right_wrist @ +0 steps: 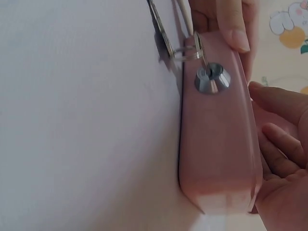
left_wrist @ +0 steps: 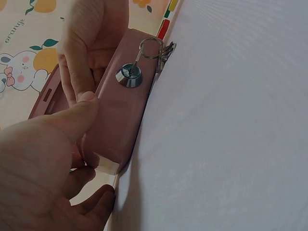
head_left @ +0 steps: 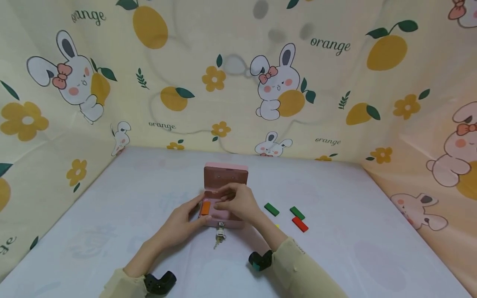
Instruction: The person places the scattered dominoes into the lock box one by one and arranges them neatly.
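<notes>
A pink metal cash box (head_left: 223, 224) stands on the table with its lid (head_left: 225, 176) raised. My left hand (head_left: 181, 223) grips its left side, the thumb over the front rim. Inside, against the left wall, is an orange block (head_left: 205, 208). My right hand (head_left: 240, 203) reaches into the box from the right, fingers loosely bent and a gap between thumb and forefinger. I see nothing held there, though its inner fingers are partly hidden. Keys on a ring (left_wrist: 161, 50) hang from the lock (left_wrist: 129, 75) in the box's front.
Right of the box lie two green blocks, one nearer (head_left: 271, 209) and one farther (head_left: 297, 212), with a red block (head_left: 299, 224) touching the farther one. A yellow block (head_left: 277, 226) peeks out behind my right forearm. Patterned cloth (head_left: 223, 82) walls the white table.
</notes>
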A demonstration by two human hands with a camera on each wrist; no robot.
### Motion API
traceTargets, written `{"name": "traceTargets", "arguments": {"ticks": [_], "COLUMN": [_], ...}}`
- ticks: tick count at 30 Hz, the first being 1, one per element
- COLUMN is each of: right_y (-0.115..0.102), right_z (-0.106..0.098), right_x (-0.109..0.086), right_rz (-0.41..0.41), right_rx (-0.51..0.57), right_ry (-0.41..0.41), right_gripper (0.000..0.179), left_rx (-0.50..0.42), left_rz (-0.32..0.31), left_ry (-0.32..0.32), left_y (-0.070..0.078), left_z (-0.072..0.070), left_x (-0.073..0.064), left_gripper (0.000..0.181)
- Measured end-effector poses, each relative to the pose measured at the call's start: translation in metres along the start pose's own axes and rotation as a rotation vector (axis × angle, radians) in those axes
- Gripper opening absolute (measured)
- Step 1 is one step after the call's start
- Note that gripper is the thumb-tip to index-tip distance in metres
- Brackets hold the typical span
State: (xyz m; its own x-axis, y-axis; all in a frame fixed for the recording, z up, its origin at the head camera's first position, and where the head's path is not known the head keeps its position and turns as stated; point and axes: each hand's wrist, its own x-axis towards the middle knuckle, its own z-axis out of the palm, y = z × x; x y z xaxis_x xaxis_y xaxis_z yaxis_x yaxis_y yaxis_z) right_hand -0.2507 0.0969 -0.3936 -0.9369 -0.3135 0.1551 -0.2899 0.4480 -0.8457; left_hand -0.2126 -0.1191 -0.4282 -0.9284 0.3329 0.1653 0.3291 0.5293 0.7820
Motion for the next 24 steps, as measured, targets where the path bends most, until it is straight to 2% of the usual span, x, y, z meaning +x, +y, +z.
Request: {"name": "traceTargets", "arguments": {"ticks": [24], "right_y": [0.007], "right_z": [-0.032], "right_x": [-0.014], "right_rz": [0.017], "right_rx": [0.058], "right_ry": [0.052], "right_gripper": [0.038], "left_rx": [0.024], "left_rz": [-0.004], "left_ry": [0.013], "left_y": [-0.001], "left_z": [0.002], "left_x": [0.000], "left_gripper": [0.078]}}
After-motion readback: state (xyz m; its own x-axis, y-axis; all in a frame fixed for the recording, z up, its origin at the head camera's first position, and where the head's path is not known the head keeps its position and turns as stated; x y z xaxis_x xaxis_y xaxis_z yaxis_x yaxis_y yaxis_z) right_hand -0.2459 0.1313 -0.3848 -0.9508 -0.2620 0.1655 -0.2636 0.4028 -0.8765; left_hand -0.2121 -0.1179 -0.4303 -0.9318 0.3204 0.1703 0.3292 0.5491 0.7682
